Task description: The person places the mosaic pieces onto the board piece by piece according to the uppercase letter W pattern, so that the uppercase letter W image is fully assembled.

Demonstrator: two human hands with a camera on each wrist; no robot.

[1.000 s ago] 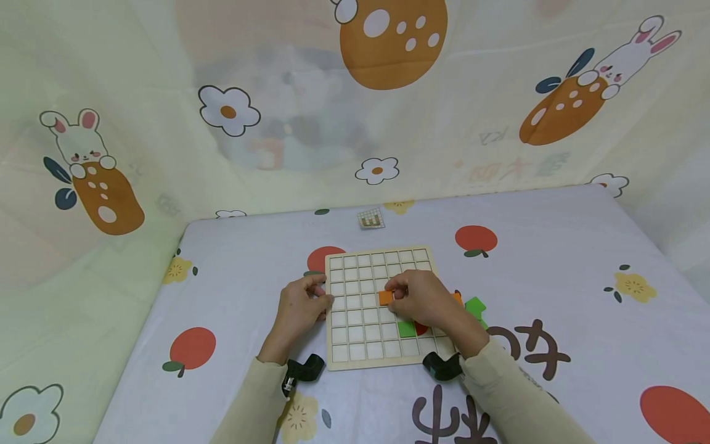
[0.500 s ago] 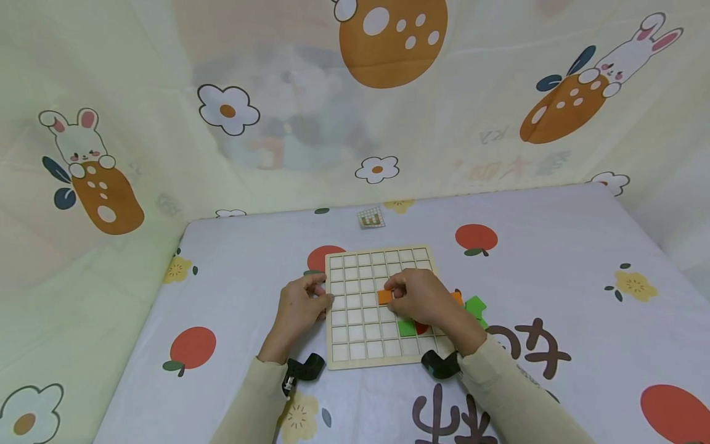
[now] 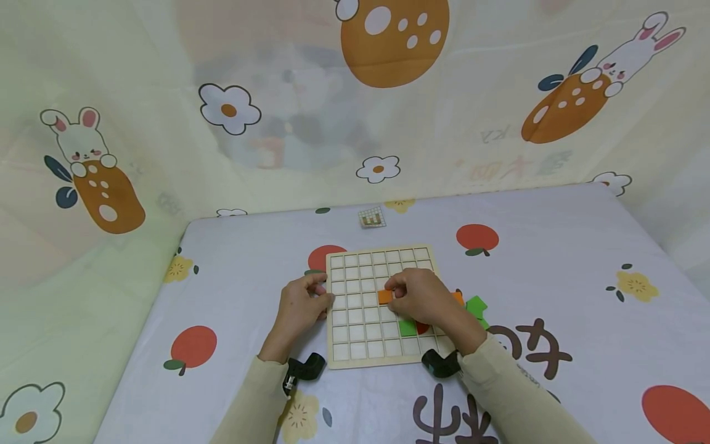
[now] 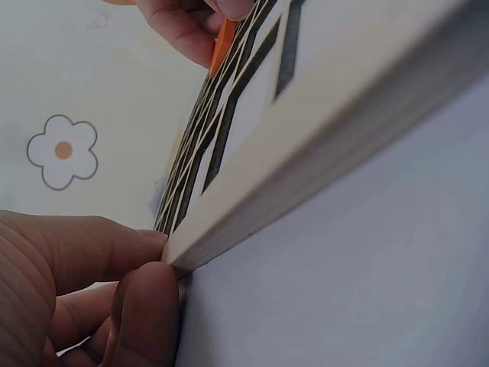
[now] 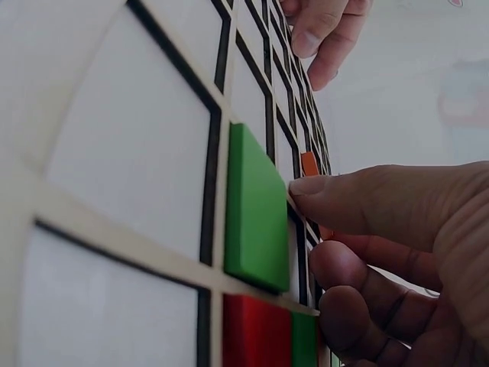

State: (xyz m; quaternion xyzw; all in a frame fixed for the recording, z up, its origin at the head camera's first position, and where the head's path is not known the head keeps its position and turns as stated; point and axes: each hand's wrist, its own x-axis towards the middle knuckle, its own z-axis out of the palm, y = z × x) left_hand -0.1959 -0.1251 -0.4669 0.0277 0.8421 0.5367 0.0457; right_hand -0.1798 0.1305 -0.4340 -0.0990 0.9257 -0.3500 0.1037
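Note:
A pale wooden grid board (image 3: 383, 362) with white square cells lies on the table. At its left edge, my left hand (image 3: 299, 311) grips the rim between thumb and fingers; the left wrist view shows its fingertips (image 4: 153, 248) on the board's corner. Over the right half of the board, my right hand (image 3: 424, 300) pinches at an orange tile (image 3: 384, 297), its fingers hiding part of it. Nearer to me a green tile (image 3: 407, 328) sits in a cell, with a red tile (image 5: 256, 329) beside it, partly covered by the right hand in the head view.
Loose green pieces (image 3: 476, 306) and an orange piece (image 3: 458, 298) lie right of the board, partly behind the right wrist. A small card with a grid picture (image 3: 371, 217) lies beyond the board. Behind the table hangs a printed curtain (image 3: 299, 148).
Almost nothing differs. Both hands keep their places on the board, and the orange tile stays at the right fingertips; the head view shifts very slightly.

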